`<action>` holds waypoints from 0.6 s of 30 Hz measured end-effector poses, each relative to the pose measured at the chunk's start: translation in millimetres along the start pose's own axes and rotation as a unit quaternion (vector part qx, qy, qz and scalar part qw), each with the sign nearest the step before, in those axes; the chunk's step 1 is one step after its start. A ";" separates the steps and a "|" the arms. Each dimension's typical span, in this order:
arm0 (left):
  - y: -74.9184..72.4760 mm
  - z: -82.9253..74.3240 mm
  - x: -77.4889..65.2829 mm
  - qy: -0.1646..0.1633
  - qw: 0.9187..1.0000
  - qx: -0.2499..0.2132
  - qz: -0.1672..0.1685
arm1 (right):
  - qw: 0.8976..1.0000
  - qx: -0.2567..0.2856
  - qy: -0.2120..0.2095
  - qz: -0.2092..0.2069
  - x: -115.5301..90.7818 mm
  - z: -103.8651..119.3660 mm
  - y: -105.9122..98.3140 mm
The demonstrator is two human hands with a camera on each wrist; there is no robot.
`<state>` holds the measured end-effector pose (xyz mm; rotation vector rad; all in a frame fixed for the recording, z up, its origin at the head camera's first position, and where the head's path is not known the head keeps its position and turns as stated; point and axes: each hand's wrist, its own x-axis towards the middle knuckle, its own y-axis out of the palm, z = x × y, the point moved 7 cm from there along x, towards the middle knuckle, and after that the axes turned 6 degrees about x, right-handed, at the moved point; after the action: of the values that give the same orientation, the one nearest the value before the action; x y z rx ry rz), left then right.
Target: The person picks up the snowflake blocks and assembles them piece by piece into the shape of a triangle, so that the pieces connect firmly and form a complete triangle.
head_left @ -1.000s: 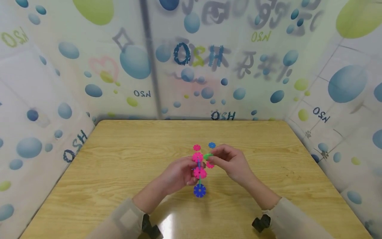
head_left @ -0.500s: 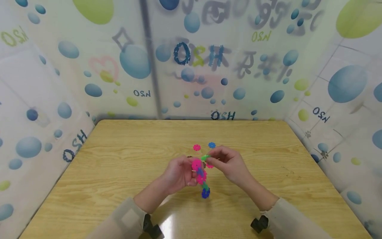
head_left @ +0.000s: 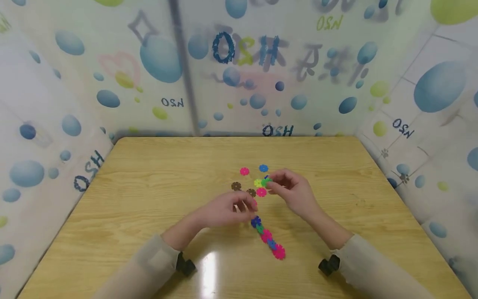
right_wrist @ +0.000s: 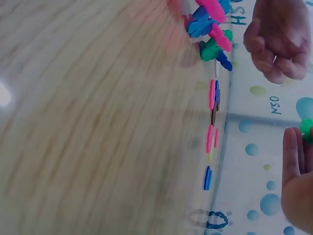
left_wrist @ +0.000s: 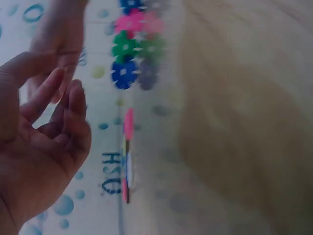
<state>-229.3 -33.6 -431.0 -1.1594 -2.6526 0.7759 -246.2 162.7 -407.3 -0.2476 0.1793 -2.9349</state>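
My right hand (head_left: pixel 295 193) pinches a green snowflake disc (head_left: pixel 265 182) between thumb and fingertips; its edge also shows in the right wrist view. My left hand (head_left: pixel 224 209) holds nothing, its fingers loosely bent in the left wrist view. Just right of those fingers, a chain of interlocked snowflake discs (head_left: pixel 267 236) lies on the wooden table (head_left: pixel 149 182), slanting toward the near right. Blue, green and pink discs alternate along it, with a pink one (head_left: pixel 279 251) at the near end. Another pink disc (head_left: pixel 254 203) is partly hidden behind the left fingers.
Loose discs lie flat beyond the hands: pink (head_left: pixel 244 171), light blue (head_left: pixel 263 168), yellow (head_left: pixel 258 183), brown (head_left: pixel 236 186), a second brown (head_left: pixel 251 192) and another pink (head_left: pixel 261 192). Bubble-patterned walls (head_left: pixel 239 108) stand behind and beside the table.
My left hand has let go of the disc chain, which now lies on the table nearer me. The right hand still pinches the green disc, now apart from the chain. The head view has tilted down.
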 end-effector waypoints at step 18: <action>51.0 -31.9 23.2 0.138 0.942 0.302 0.057 | 1.000 0.005 0.020 -0.021 2.0 0.0 -11.2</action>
<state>-202.1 24.8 -431.5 -1.1388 -1.9226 1.2286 -250.2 173.2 -405.5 -0.1939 0.1685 -2.9842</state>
